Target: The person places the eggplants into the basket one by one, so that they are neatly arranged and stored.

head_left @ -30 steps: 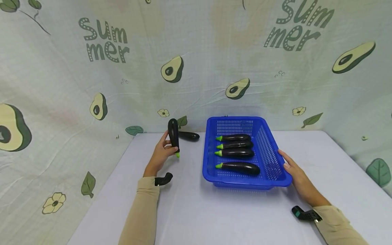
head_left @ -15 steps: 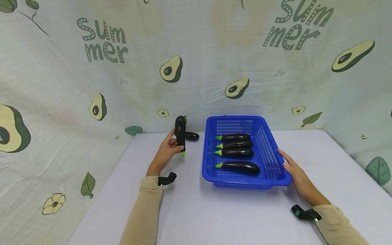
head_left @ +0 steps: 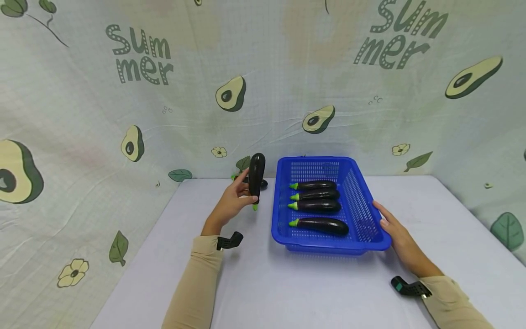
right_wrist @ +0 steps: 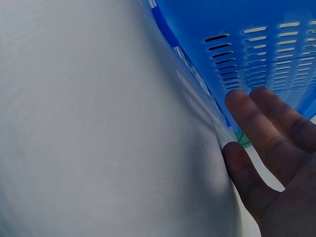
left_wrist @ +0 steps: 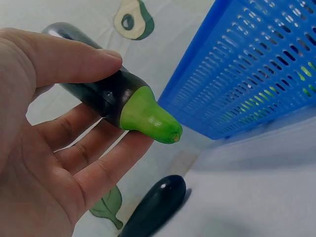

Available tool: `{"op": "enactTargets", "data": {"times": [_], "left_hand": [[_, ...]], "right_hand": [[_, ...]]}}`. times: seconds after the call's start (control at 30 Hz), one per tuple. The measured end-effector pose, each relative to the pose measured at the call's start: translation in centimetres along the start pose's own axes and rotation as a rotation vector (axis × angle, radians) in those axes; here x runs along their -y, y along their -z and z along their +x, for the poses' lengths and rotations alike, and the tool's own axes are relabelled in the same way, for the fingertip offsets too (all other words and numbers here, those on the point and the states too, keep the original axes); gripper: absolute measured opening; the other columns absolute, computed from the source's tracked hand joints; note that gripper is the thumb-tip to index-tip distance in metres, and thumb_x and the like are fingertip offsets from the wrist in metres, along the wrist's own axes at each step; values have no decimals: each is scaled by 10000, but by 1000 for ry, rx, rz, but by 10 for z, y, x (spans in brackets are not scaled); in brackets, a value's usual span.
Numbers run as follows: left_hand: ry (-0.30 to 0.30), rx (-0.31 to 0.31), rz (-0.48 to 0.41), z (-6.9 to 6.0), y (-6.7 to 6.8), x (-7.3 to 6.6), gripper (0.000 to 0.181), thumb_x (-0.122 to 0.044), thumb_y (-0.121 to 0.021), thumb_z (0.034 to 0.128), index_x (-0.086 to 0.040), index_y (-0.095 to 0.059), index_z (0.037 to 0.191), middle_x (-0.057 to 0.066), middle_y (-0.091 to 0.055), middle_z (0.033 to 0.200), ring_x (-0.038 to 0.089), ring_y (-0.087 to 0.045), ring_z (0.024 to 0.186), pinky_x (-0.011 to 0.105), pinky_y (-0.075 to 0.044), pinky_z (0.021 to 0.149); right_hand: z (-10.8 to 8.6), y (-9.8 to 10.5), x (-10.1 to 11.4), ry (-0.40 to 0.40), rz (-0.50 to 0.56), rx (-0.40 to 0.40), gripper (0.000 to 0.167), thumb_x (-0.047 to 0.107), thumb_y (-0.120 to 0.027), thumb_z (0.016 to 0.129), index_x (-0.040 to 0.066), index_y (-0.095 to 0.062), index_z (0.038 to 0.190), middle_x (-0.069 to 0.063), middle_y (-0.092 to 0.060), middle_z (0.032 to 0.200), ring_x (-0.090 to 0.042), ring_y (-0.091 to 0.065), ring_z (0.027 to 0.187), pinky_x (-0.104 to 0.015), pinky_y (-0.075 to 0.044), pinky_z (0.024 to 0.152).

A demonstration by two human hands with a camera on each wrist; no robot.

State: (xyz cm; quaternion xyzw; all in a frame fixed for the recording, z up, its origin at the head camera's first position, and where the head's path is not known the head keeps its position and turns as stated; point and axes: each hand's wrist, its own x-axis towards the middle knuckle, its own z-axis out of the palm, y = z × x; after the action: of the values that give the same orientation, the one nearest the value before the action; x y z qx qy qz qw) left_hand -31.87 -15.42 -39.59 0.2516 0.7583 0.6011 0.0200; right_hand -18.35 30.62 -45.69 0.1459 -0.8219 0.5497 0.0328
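My left hand (head_left: 234, 204) holds an eggplant (head_left: 256, 173) upright above the table, left of the blue basket (head_left: 283, 240). In the left wrist view the thumb lies across the dark eggplant (left_wrist: 106, 96) near its green cap, with fingers behind it. Another eggplant (head_left: 264, 184) lies on the table behind, partly hidden by the hand. Several eggplants, such as the nearest eggplant (head_left: 322, 225), lie in the basket with green caps to the left. My right hand (head_left: 400, 235) rests against the basket's right side; in the right wrist view its extended fingers (right_wrist: 261, 121) touch the perforated wall.
A white table (head_left: 328, 292) carries everything. Behind it hangs a cloth (head_left: 267, 91) printed with avocados, leaves and lettering. The basket's tall left wall (left_wrist: 237, 74) stands close beside the held eggplant in the left wrist view.
My left hand has carried the upright eggplant to the right, closer to the basket, and now covers part of the eggplant lying behind. My right hand and the basket have stayed in place.
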Motion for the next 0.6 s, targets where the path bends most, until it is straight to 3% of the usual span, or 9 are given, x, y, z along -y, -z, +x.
{"op": "enactTargets", "data": {"times": [0.33,0.6], "left_hand": [[-25,49,63,0,-9,-7,914,-36,-736,896,-279,-220,1610,142,-640,1179,260,-629,1080,391,-505,957],[-56,74,69,0,-14,-10,905,-22,-737,898,-262,-229,1607,175,-633,1197,301,-623,1094,463,-484,977]], "right_hand": [[-1,0,-2,13,12,-2,534,314,-254,1114,285,-107,1627,-181,-28,1661,-418,-117,1483,-61,-300,946],[-1,0,0,10,7,-4,537,314,-256,1113,282,-105,1627,-184,-22,1661,-515,-86,1454,-62,-297,938]]}}
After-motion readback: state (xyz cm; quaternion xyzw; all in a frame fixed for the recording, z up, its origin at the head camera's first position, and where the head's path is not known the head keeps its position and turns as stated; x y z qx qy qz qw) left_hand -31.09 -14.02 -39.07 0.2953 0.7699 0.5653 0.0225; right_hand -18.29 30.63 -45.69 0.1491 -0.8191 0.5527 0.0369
